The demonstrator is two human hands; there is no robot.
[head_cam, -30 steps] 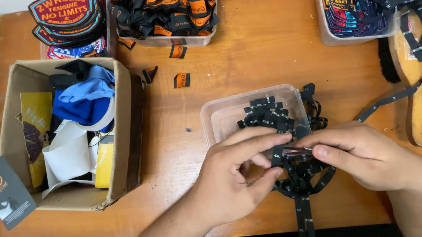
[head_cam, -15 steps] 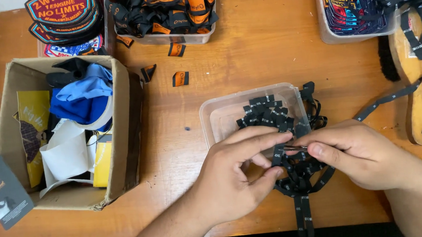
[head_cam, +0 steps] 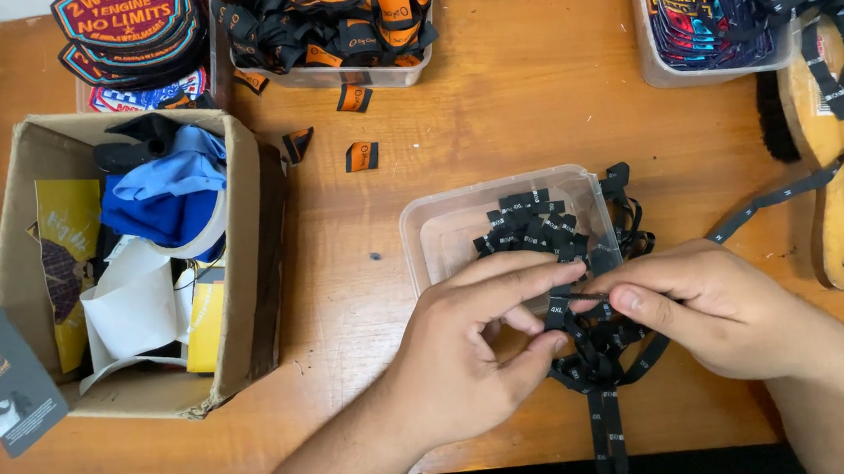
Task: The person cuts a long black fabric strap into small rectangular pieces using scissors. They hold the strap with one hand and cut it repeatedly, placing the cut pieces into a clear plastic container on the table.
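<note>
At the lower middle of the frame the left hand [head_cam: 472, 363] and the right hand [head_cam: 719, 309] meet over a black ribbon [head_cam: 592, 354] printed with small white marks. Both are closed in a pinch on it: the left forefinger and thumb reach in from the left, the right thumb and forefinger from the right, and their tips almost touch at the ribbon's top edge. Between them the short held stretch runs roughly left to right, while the loose rest of the ribbon hangs in loops beneath and trails down to the bottom edge of the frame. Neither hand is clearly nearer; the pinch sits midway. Whether a single cut piece is being held apart from the strip is hard to tell, since the fingers cover it.

Just above the hands stands a clear plastic tub [head_cam: 442, 230] on the wooden surface [head_cam: 532, 108], with a heap of small black labels [head_cam: 531, 223] in its right half. A further length of ribbon runs off toward the right, up to a wooden brush [head_cam: 831, 205] at the right edge.

At the left sits a cardboard box [head_cam: 252, 240] filled with blue cloth and paper. Along the top edge are a tray of orange-and-black tags [head_cam: 335, 23], a stack of round patches [head_cam: 124, 25] and another tray of patches [head_cam: 695, 5].
</note>
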